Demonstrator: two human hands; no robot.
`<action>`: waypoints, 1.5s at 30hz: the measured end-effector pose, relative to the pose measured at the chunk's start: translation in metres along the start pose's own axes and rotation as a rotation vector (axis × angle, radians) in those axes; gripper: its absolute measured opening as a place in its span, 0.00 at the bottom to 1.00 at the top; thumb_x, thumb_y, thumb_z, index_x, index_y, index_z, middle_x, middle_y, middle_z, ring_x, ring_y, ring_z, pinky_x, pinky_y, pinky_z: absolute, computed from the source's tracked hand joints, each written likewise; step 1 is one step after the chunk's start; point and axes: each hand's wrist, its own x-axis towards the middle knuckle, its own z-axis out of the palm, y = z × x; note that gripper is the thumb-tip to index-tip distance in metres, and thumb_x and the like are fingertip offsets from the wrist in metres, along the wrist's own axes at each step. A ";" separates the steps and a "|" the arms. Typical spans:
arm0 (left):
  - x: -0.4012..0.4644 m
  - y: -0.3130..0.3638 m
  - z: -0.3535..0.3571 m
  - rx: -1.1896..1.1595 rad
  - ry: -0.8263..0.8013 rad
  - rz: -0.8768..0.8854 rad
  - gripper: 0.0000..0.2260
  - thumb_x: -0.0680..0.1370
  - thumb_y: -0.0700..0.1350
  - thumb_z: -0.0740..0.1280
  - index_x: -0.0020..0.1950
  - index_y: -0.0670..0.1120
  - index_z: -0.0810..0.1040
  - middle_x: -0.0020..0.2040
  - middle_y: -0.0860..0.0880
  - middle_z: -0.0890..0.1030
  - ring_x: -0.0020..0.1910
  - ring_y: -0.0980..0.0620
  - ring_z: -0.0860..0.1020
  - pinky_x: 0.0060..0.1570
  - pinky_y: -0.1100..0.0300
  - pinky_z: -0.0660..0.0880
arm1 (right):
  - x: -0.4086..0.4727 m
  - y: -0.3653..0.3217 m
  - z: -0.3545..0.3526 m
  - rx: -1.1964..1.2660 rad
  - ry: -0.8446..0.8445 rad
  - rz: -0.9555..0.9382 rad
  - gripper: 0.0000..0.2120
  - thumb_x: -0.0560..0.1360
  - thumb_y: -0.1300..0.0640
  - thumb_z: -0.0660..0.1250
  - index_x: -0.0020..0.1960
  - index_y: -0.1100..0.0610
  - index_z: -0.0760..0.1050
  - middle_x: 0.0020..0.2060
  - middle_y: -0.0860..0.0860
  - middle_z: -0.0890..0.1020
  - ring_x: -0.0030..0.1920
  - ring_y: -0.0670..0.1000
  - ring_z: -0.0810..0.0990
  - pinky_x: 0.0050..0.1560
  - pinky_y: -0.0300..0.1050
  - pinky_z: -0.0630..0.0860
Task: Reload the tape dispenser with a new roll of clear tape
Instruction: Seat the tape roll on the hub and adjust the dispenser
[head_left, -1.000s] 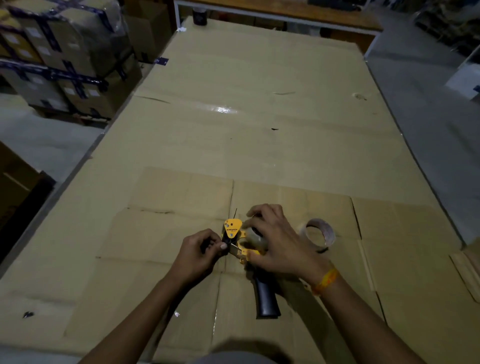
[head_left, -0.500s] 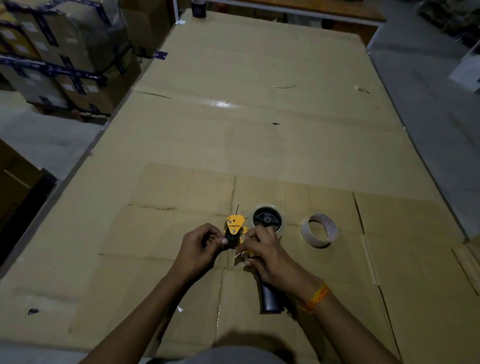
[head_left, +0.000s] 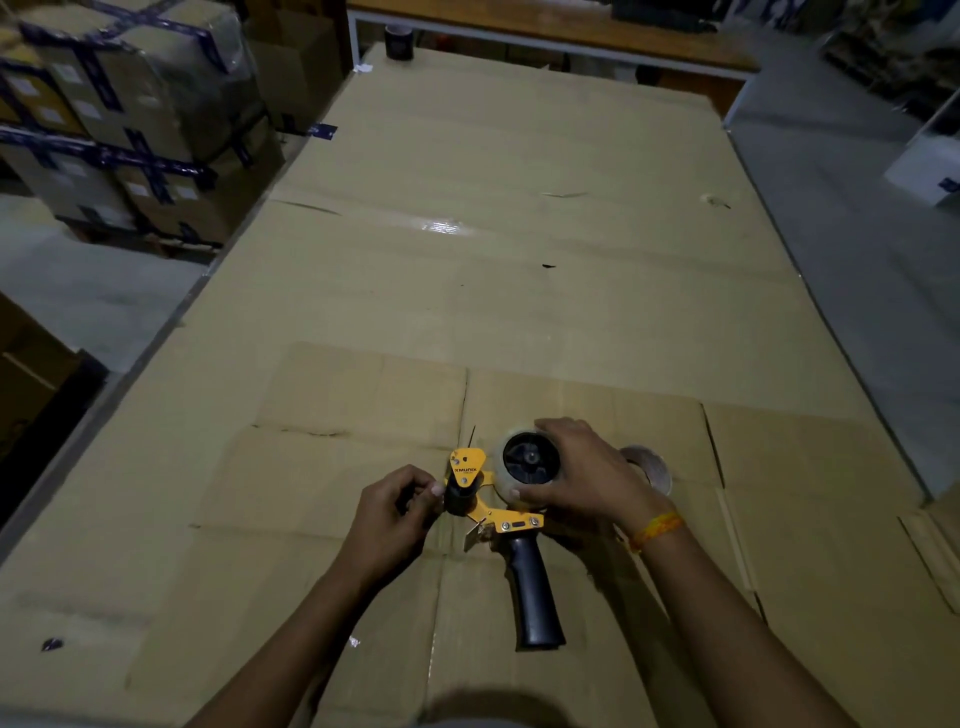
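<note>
Tape dispenser (head_left: 493, 514), yellow-framed with a black handle (head_left: 535, 597), lies on its side on the cardboard-covered counter (head_left: 519, 260) between the two hands, the handle pointing back toward the person. Left hand (head_left: 389, 512) is curled at the front end of the dispenser, its fingertips (head_left: 435, 488) pinched together just beside the black roller (head_left: 461, 496) under the yellow guard plate (head_left: 467, 464); whether anything thin is held in that pinch cannot be told. Right hand (head_left: 582, 475) is spread over the clear tape roll (head_left: 527, 462), which sits on the dispenser's black hub, thumb at the near edge of the roll and fingers wrapped over its far and right sides, grasping it. An orange band (head_left: 655, 530) circles the right wrist. Just beyond the right hand, partly hidden behind it, an empty tape core (head_left: 652, 465) rests on the cardboard. Much farther off, past both hands, a dark cup-like container (head_left: 399, 44) stands at the far end of the counter. Stacked taped boxes (head_left: 119, 119) sit far off to the left of the left hand.
</note>
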 end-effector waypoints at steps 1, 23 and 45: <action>-0.001 0.001 0.000 0.002 0.008 0.002 0.06 0.85 0.46 0.70 0.48 0.53 0.84 0.41 0.53 0.85 0.40 0.53 0.82 0.41 0.49 0.81 | 0.002 0.001 -0.004 0.005 -0.031 -0.013 0.52 0.66 0.32 0.80 0.82 0.52 0.65 0.75 0.51 0.74 0.73 0.54 0.72 0.70 0.53 0.77; 0.015 0.050 0.031 0.440 0.216 0.258 0.10 0.69 0.55 0.84 0.42 0.53 0.88 0.62 0.50 0.76 0.61 0.48 0.71 0.53 0.54 0.74 | 0.029 -0.003 -0.033 -0.017 -0.369 -0.179 0.54 0.66 0.62 0.84 0.85 0.47 0.61 0.84 0.47 0.64 0.83 0.53 0.63 0.81 0.50 0.65; 0.047 0.085 0.029 0.940 -0.354 0.252 0.09 0.80 0.51 0.74 0.50 0.47 0.91 0.87 0.44 0.61 0.86 0.39 0.57 0.77 0.46 0.67 | -0.042 0.005 0.028 0.230 -0.126 0.100 0.63 0.74 0.47 0.80 0.87 0.50 0.33 0.87 0.50 0.36 0.87 0.56 0.36 0.86 0.58 0.49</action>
